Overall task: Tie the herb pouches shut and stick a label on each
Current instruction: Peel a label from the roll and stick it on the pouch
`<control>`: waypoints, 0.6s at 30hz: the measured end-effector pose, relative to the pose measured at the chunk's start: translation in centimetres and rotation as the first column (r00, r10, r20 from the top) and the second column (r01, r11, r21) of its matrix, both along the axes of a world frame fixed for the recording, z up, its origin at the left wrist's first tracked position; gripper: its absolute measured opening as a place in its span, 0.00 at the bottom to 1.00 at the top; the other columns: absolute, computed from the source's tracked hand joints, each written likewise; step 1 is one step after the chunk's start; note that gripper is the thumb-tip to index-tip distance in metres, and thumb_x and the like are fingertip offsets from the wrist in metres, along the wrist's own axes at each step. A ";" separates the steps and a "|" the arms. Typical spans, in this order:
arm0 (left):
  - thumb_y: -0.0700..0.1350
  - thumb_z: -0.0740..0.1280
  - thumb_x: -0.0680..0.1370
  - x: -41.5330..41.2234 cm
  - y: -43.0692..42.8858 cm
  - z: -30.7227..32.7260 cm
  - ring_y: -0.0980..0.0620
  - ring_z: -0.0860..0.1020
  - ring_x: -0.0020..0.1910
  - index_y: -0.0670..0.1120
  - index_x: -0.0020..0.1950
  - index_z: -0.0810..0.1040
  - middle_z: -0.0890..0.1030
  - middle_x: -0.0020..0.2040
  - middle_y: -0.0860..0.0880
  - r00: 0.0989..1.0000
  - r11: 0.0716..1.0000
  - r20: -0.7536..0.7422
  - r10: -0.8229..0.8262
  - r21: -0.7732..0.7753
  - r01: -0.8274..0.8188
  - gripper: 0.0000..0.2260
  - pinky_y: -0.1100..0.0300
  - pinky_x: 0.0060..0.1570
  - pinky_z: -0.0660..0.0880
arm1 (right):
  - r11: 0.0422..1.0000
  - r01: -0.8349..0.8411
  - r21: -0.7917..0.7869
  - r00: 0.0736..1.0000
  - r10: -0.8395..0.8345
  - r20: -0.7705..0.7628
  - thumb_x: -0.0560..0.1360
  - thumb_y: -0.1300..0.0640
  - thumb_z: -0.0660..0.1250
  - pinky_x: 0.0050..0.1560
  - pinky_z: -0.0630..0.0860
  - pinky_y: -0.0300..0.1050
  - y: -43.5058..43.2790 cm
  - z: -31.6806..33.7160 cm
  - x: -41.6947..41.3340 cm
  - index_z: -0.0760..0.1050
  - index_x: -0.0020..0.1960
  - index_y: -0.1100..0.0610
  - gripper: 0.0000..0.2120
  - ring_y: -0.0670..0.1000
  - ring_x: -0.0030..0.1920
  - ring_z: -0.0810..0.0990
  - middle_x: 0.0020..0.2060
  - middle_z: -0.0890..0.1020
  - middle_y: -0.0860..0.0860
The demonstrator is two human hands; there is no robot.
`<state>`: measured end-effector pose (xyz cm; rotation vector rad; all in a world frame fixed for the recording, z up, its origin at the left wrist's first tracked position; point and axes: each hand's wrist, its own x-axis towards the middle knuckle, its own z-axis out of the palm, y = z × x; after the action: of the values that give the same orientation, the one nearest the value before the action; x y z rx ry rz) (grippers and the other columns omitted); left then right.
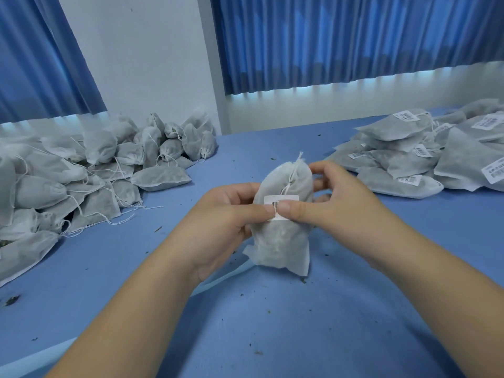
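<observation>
unlabelled pile [81, 173] left on table [245, 323] | left grip [223, 219] clasps pouch [283, 244], thumb on label [283, 198] | pouch upright at table middle | right grip [341, 203] clasps same pouch, thumb on label | labelled pile [409, 159] right on table

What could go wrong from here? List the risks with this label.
1. The drawstring hangs down to the label where both thumbs press. Trapped under an edge, it could leave the label lifting.
2. The pouch is soft, gripped only by the left hand and right hand, so the label may crease.
3. Herb crumbs lie on the table; any on the sticky side would likely weaken the bond.
</observation>
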<state>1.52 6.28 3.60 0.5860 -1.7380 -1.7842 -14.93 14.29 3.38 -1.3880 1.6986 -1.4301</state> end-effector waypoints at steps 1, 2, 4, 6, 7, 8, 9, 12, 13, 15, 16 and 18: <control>0.34 0.65 0.77 0.0 0.1 0.0 0.46 0.83 0.53 0.38 0.60 0.81 0.84 0.56 0.40 1.000 1.000 -0.009 -0.006 -0.007 0.006 0.13 0.59 0.51 0.80 | 0.999 -0.046 0.021 0.998 0.044 0.054 0.65 0.51 0.78 0.50 0.82 0.49 0.1 0.0 -0.2 0.77 0.56 0.50 0.21 0.45 0.46 0.84 0.48 0.84 0.47; 0.35 0.65 0.78 -0.1 0.2 -0.1 0.46 0.83 0.53 0.38 0.60 0.82 0.84 0.56 0.40 1.000 1.000 -0.016 -0.010 -0.010 0.010 0.12 0.58 0.51 0.80 | 0.997 -0.071 0.020 0.995 0.070 0.072 0.67 0.53 0.77 0.50 0.82 0.50 0.1 0.0 -0.2 0.79 0.54 0.52 0.17 0.46 0.46 0.85 0.45 0.86 0.47; 0.41 0.68 0.77 -0.3 0.3 -0.3 0.44 0.83 0.53 0.40 0.56 0.84 0.84 0.54 0.39 1.000 0.999 -0.002 0.021 -0.025 -0.021 0.10 0.54 0.53 0.80 | 0.997 -0.075 -0.022 0.994 0.076 0.082 0.68 0.54 0.77 0.47 0.82 0.48 0.2 0.0 -0.2 0.82 0.51 0.54 0.12 0.49 0.45 0.85 0.43 0.86 0.48; 0.47 0.72 0.73 -0.5 0.3 -0.6 0.44 0.83 0.49 0.42 0.50 0.85 0.85 0.51 0.40 0.995 0.994 0.029 0.096 -0.057 -0.094 0.10 0.53 0.51 0.80 | 0.997 -0.054 -0.060 0.992 0.060 0.108 0.69 0.53 0.76 0.46 0.81 0.50 0.1 -0.1 -0.2 0.82 0.48 0.56 0.11 0.52 0.44 0.85 0.41 0.86 0.51; 0.49 0.73 0.71 -0.6 0.3 -0.7 0.46 0.83 0.46 0.43 0.47 0.85 0.85 0.48 0.41 0.992 0.991 0.037 0.121 -0.062 -0.118 0.11 0.54 0.48 0.81 | 0.997 -0.045 -0.063 0.990 0.053 0.131 0.69 0.52 0.75 0.47 0.81 0.52 0.0 -0.2 -0.2 0.82 0.47 0.57 0.11 0.53 0.43 0.85 0.41 0.86 0.53; 0.49 0.74 0.69 -0.6 0.2 -0.8 0.47 0.83 0.44 0.44 0.45 0.85 0.85 0.46 0.42 0.991 0.991 0.041 0.126 -0.061 -0.123 0.10 0.57 0.45 0.81 | 0.998 -0.039 -0.057 0.986 0.048 0.161 0.70 0.51 0.74 0.48 0.81 0.54 0.0 -0.2 -0.2 0.82 0.46 0.59 0.11 0.54 0.41 0.85 0.41 0.86 0.55; 0.47 0.76 0.68 -0.6 0.2 -0.9 0.48 0.83 0.43 0.44 0.44 0.85 0.86 0.45 0.42 0.992 0.992 0.046 0.118 -0.060 -0.115 0.09 0.58 0.43 0.80 | 0.998 -0.037 -0.049 0.981 0.046 0.191 0.71 0.50 0.73 0.48 0.80 0.55 0.0 -0.2 -0.3 0.82 0.45 0.60 0.12 0.53 0.39 0.84 0.40 0.86 0.56; 0.43 0.77 0.67 -0.8 0.2 -1.1 0.48 0.83 0.44 0.43 0.46 0.84 0.85 0.46 0.41 0.991 0.990 0.077 0.113 -0.093 -0.106 0.10 0.56 0.47 0.81 | 0.999 -0.034 -0.039 0.970 0.042 0.238 0.71 0.47 0.73 0.49 0.80 0.57 0.0 -0.3 -0.4 0.82 0.43 0.61 0.16 0.50 0.37 0.83 0.39 0.86 0.57; 0.44 0.76 0.67 -0.9 0.2 -1.2 0.48 0.83 0.44 0.43 0.47 0.83 0.85 0.46 0.41 0.989 0.988 0.085 0.121 -0.107 -0.112 0.11 0.54 0.49 0.80 | 0.999 -0.023 -0.033 0.971 0.030 0.239 0.70 0.46 0.72 0.48 0.80 0.58 0.0 -0.3 -0.4 0.82 0.43 0.62 0.18 0.51 0.37 0.83 0.39 0.85 0.58; 0.45 0.75 0.69 -1.1 0.5 -1.2 0.48 0.81 0.42 0.40 0.47 0.82 0.84 0.43 0.41 0.990 0.988 0.068 0.120 -0.109 -0.112 0.11 0.55 0.47 0.79 | 1.000 0.015 -0.018 0.977 -0.011 0.214 0.71 0.42 0.71 0.45 0.79 0.57 -0.2 -0.4 -0.4 0.82 0.44 0.63 0.22 0.51 0.37 0.81 0.41 0.85 0.60; 0.45 0.75 0.71 -1.2 0.6 -1.2 0.49 0.80 0.39 0.38 0.47 0.81 0.83 0.41 0.42 0.991 0.988 0.045 0.125 -0.098 -0.120 0.12 0.58 0.42 0.79 | 0.999 0.036 -0.013 0.979 -0.032 0.201 0.72 0.40 0.70 0.42 0.78 0.53 -0.3 -0.4 -0.4 0.82 0.43 0.61 0.22 0.50 0.36 0.81 0.40 0.85 0.59; 0.46 0.71 0.76 -1.7 1.0 -1.1 0.51 0.78 0.35 0.37 0.46 0.81 0.81 0.38 0.44 0.983 0.980 0.007 0.183 -0.082 -0.182 0.11 0.62 0.35 0.76 | 0.999 0.045 -0.001 0.978 -0.043 0.202 0.74 0.39 0.67 0.42 0.78 0.47 -0.4 -0.5 -0.4 0.83 0.42 0.57 0.21 0.47 0.36 0.83 0.38 0.86 0.54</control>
<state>-0.14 7.30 2.45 0.7020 -1.6992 -1.5798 -15.32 13.85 2.93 -1.1700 1.6047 -1.5446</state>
